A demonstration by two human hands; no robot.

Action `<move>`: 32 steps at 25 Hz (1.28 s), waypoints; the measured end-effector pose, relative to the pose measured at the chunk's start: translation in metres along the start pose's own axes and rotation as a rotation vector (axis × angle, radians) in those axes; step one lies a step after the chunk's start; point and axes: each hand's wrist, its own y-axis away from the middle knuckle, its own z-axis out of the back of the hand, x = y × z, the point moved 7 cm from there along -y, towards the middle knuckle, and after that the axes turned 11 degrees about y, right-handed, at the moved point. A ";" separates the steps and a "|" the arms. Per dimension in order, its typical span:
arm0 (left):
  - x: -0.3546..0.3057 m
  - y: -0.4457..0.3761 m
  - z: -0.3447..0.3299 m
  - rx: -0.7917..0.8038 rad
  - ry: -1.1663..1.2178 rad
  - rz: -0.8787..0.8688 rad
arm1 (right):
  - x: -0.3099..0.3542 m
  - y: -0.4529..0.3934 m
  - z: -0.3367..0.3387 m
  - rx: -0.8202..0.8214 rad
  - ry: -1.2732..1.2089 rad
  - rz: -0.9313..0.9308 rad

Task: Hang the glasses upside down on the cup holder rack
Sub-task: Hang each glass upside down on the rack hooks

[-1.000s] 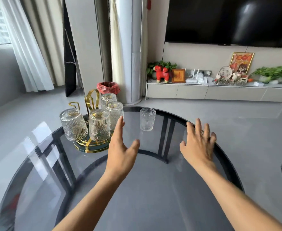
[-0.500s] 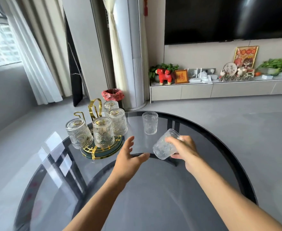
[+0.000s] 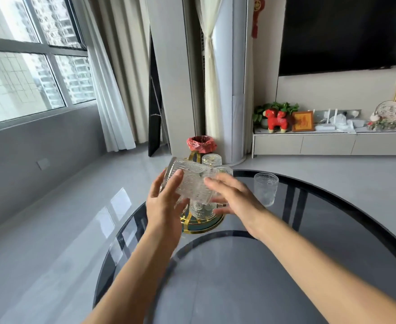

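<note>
1. Head view, the key relation: a ribbed glass (image 3: 192, 183) held in the air between both hands, lying on its side, long axis running from upper left to lower right. Directly beyond and below the fingers, the gold rack (image 3: 200, 224) with its round base on the dark glass table (image 3: 332, 230). Still to be turned mouth-down, by the look of it, before going onto a peg.

2. Left hand (image 3: 166, 204): fingers spread and extended, palm against the near left side of the glass, fingertips reaching toward its upper left end. Thumb hidden, so full wrap cannot be told.

3. Right hand (image 3: 234, 197): fingers spread wide, laid over the lower right end of the glass, thumb below. Both hands about equally near; contact on both sides.

4. Just past the fingertips: glasses already hanging upside down on the rack, one (image 3: 212, 160) showing above the held glass, another (image 3: 201, 210) below it. Free peg not visible, hidden behind glass and hands.

5. To the right of the right hand, well apart: one more glass (image 3: 265, 189) standing upright on the table, not yet hung.
</note>
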 end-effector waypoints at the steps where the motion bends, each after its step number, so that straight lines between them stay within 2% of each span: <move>1: -0.017 -0.012 0.003 -0.008 -0.020 -0.053 | 0.009 -0.008 -0.001 -0.030 0.101 0.029; 4: -0.070 -0.051 0.008 -0.015 -0.162 -0.226 | 0.037 -0.036 0.004 -0.232 0.360 0.165; 6: -0.097 -0.080 0.007 -0.003 -0.293 -0.319 | 0.054 -0.061 0.002 -0.292 0.626 0.274; 9: -0.110 -0.121 -0.002 0.071 -0.537 -0.394 | 0.059 -0.103 -0.020 -0.131 0.952 0.306; 11: -0.102 -0.141 -0.002 0.120 -0.665 -0.382 | 0.050 -0.123 -0.033 -0.004 1.092 0.254; 13: -0.091 -0.156 0.001 0.165 -0.711 -0.338 | 0.043 -0.132 -0.039 0.028 1.195 0.235; 16: -0.073 -0.170 0.004 0.228 -0.765 -0.276 | 0.044 -0.135 -0.037 -0.037 1.199 0.281; 20: -0.051 -0.186 0.010 0.236 -0.835 -0.230 | 0.043 -0.137 -0.032 -0.041 1.156 0.338; 28: -0.016 -0.204 0.035 0.211 -0.923 -0.024 | 0.036 -0.138 -0.022 -0.067 1.030 0.296; 32: -0.011 -0.210 0.039 0.239 -0.934 0.015 | 0.034 -0.138 -0.020 -0.069 0.962 0.286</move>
